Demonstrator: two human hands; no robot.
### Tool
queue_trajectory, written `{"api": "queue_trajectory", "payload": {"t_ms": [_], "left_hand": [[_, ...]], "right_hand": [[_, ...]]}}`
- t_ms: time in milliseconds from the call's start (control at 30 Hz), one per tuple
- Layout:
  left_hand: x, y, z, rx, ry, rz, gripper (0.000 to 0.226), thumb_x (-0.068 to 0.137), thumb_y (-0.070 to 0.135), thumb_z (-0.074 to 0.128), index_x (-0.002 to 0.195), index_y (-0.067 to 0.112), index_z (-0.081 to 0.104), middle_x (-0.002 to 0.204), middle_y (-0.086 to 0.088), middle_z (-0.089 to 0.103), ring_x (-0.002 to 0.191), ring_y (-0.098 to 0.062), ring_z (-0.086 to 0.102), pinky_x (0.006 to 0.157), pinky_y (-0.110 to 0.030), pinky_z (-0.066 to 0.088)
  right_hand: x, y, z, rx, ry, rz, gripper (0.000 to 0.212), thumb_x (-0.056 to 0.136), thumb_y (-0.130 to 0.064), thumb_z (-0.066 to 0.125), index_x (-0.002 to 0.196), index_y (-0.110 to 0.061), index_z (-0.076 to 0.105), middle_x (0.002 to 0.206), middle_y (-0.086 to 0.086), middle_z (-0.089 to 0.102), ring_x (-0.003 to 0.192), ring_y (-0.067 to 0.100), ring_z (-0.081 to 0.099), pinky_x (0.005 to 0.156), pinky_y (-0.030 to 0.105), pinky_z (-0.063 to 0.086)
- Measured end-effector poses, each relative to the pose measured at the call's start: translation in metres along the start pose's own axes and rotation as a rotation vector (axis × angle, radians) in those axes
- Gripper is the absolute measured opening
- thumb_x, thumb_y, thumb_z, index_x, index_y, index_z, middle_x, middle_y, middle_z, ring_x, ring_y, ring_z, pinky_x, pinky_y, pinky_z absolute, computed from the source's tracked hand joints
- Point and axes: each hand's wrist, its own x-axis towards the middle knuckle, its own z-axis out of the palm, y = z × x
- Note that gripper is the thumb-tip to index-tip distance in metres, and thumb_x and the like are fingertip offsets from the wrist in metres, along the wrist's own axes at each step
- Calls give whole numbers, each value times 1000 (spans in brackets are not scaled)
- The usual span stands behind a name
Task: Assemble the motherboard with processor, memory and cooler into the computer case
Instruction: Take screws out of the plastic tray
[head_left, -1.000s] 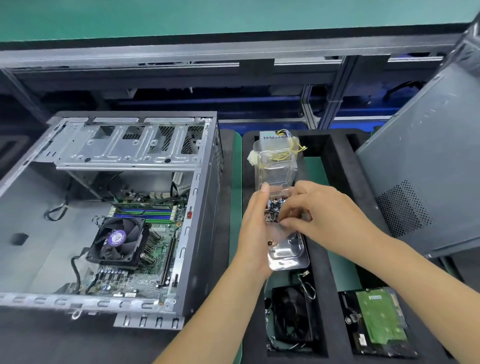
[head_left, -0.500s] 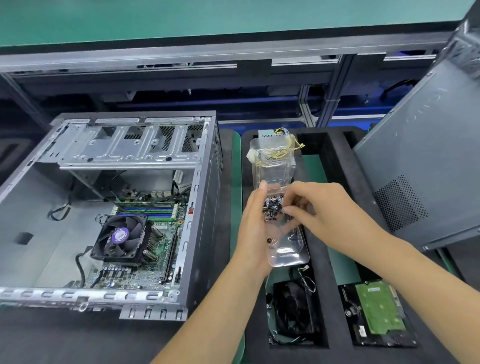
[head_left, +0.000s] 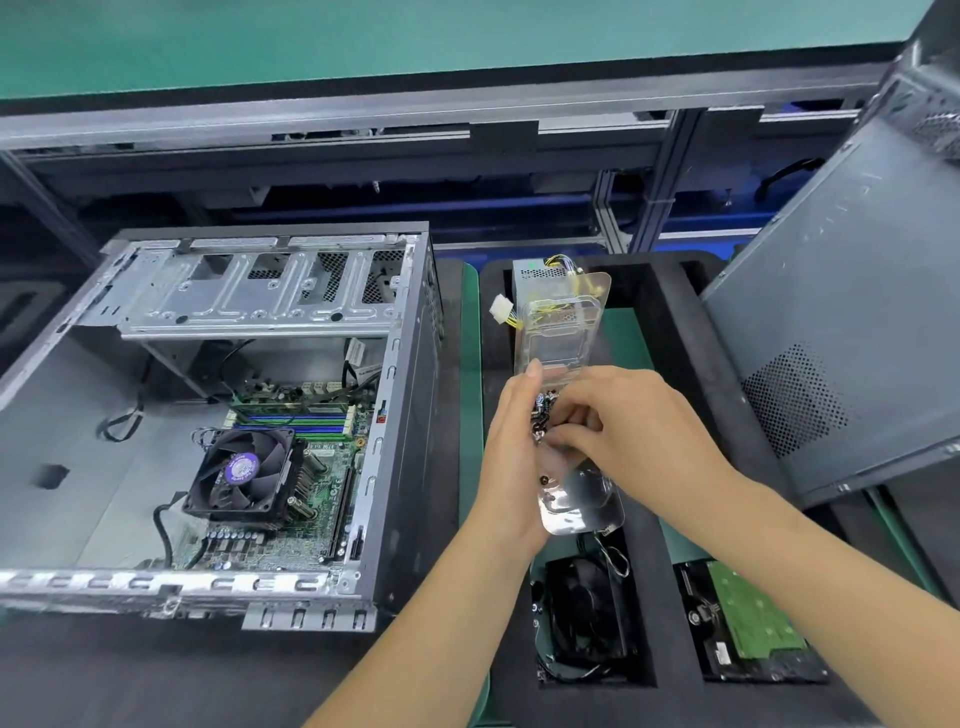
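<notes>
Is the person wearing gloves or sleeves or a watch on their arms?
No. The left hand and the right hand are both bare, with no gloves, rings or watch showing. Both forearms are bare as far as the picture's bottom edge, so no sleeves can be seen. The fingernails look short and plain.

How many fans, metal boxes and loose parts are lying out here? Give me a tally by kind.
Fans: 2, the cooler fan in the case and the loose black fan
Computer cases: 1
Power supplies: 1
Hard drives: 1
Clear plastic boxes: 1
Total: 6
</notes>
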Motion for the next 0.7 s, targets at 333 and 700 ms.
{"api": "queue_trajectory", "payload": {"t_ms": [333, 700], "left_hand": [[-2, 2, -2, 95, 48, 43, 62, 81, 58, 60, 109, 3, 59, 83, -7, 58, 77, -18, 53, 63, -22, 47], [-3, 7, -2, 84, 43, 54, 49, 92, 50, 53, 115, 8, 62, 81, -5, 62, 64, -9, 58, 48, -16, 44]], "right_hand": [[-1, -5, 3, -20, 42, -13, 8, 81, -35, 69, 88, -34, 65, 81, -15, 56, 70, 4, 48, 60, 24, 43], [-3, -8, 3, -53, 3, -69, 4, 86, -37, 63, 87, -35, 66, 89, -12, 57, 72, 5, 49, 58, 23, 38]]}}
